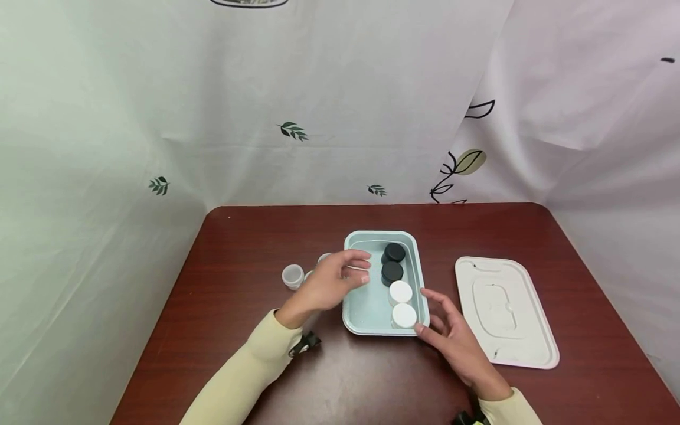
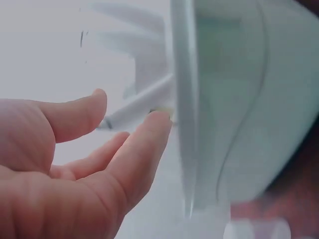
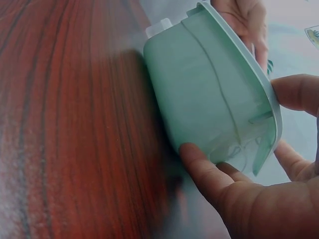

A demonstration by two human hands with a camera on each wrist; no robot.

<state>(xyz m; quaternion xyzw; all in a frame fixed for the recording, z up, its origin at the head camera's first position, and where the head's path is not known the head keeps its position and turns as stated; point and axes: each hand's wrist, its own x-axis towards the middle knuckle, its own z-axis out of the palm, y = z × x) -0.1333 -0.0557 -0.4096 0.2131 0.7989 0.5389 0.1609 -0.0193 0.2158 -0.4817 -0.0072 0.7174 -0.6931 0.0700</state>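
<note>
A pale green plastic container (image 1: 370,307) stands on the table. Along its right side sit two black-lidded jars (image 1: 392,272) and two white-lidded jars (image 1: 404,316) in a row. My left hand (image 1: 333,282) hovers over the container's left rim, fingers loosely bent; in the left wrist view nothing lies between thumb and fingers. At the near right corner, my right hand (image 1: 455,339) holds the container, thumb at the front and fingers along the side. Small translucent jars (image 1: 293,276) stand left of the container, some partly hidden behind my left hand.
On the right of the brown table (image 1: 255,230) lies a white rectangular lid (image 1: 523,324). A pale patterned sheet (image 1: 340,159) hangs behind the table and along its sides.
</note>
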